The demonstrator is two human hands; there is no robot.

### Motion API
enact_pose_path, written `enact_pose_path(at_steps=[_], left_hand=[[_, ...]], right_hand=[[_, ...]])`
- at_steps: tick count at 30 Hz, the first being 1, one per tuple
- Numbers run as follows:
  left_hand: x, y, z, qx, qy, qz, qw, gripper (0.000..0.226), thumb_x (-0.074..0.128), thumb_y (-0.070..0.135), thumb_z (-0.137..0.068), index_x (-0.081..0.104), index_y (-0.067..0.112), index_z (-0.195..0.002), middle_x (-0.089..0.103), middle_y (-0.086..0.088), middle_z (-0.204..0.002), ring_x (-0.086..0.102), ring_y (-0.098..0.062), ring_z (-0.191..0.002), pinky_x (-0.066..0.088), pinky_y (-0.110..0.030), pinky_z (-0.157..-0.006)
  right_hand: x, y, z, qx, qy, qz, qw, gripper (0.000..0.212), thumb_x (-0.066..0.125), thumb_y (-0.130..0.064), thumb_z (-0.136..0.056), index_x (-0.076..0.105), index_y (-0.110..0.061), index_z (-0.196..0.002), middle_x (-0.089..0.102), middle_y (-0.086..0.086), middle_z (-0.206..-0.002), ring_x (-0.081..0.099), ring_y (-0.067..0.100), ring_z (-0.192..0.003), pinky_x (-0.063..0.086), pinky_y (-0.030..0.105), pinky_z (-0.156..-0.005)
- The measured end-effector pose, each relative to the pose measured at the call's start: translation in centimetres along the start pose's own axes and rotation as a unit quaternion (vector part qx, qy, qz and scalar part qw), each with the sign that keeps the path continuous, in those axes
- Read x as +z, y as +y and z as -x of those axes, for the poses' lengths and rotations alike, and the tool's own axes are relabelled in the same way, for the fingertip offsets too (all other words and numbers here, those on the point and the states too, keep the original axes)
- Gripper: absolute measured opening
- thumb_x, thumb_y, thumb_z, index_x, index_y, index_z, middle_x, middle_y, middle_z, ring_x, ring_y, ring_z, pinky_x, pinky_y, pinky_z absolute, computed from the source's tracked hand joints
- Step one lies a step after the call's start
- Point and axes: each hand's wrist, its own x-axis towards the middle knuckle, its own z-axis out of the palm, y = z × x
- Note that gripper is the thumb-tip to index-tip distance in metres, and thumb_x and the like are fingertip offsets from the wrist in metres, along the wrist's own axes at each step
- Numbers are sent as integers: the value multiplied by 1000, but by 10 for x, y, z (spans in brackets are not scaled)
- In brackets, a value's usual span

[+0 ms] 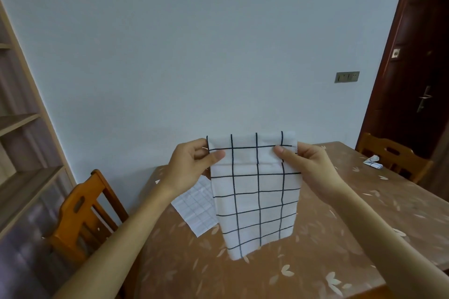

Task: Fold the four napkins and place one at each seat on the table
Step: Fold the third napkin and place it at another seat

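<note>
A white napkin with a dark grid pattern [255,192] hangs in the air above the table [315,238], its lower end reaching down close to the tabletop. My left hand [192,160] pinches its top left corner and my right hand [303,160] pinches its top right corner. Behind it, another napkin with a fainter grid [196,206] lies flat near the table's left edge. A small folded napkin [373,162] sits at the far right edge of the table by a chair.
The table wears a brown cloth with a pale leaf print. A wooden chair [82,213] stands at the left side, another wooden chair [393,155] at the far right. Shelving [21,153] lines the left wall; a dark door [418,68] is at right.
</note>
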Motion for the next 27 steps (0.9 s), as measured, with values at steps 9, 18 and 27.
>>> enact_pose_path(at_steps=[9,18,27], left_hand=[[-5,0,1,-71,-101,3,992,47,82,12,-79,65,20,-123,78,-7,-107,75,-26,-99,62,-41,-83],[-16,5,4,-122,-111,81,983,23,62,10,-97,73,18,-115,77,-14,-109,73,-30,-94,61,-32,-76],[-19,10,-1,-134,-81,156,975,41,35,18,-102,75,9,-100,73,-4,-98,65,-20,-84,56,-27,-70]], right_hand=[[-3,5,1,-37,6,45,998,73,72,-59,-82,61,11,-97,50,25,-69,40,27,-68,32,40,-67],[-11,-4,7,-97,-34,49,994,27,62,2,-91,81,-17,-92,77,-4,-79,68,3,-69,55,18,-63],[-16,5,0,-128,-56,96,986,57,50,17,-94,81,-31,-91,79,-10,-99,69,8,-112,49,20,-99]])
